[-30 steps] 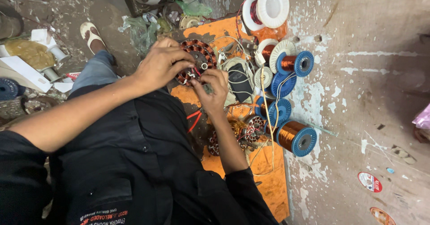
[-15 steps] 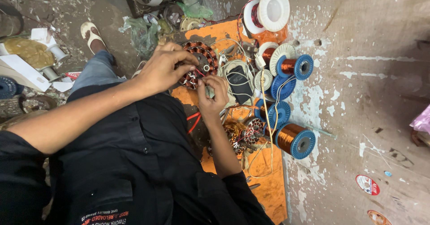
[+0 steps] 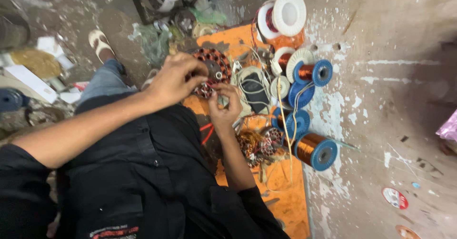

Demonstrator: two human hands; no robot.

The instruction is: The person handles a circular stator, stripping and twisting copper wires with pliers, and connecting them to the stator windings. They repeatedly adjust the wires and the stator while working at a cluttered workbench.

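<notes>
A round motor stator (image 3: 213, 68) with copper windings rests on an orange sheet (image 3: 285, 201) in front of me. My left hand (image 3: 175, 79) lies over its near edge, fingers curled onto the windings. Close beside it, my right hand (image 3: 224, 107) pinches at the windings on the stator's lower rim; what the fingertips hold is too small to tell. Thin wires run from the stator toward blue spools of copper wire (image 3: 314, 149).
More blue and white copper-wire spools (image 3: 309, 72) and a large white spool (image 3: 283, 16) stand on the right of the sheet. A wound coil bundle (image 3: 254, 146) lies by my right forearm. Clutter and a sandalled foot (image 3: 101, 43) sit at left; rough concrete floor at right.
My right hand has shifted a little lower on the stator's rim and its fingers have closed together. My left hand keeps its hold; the view moved slightly.
</notes>
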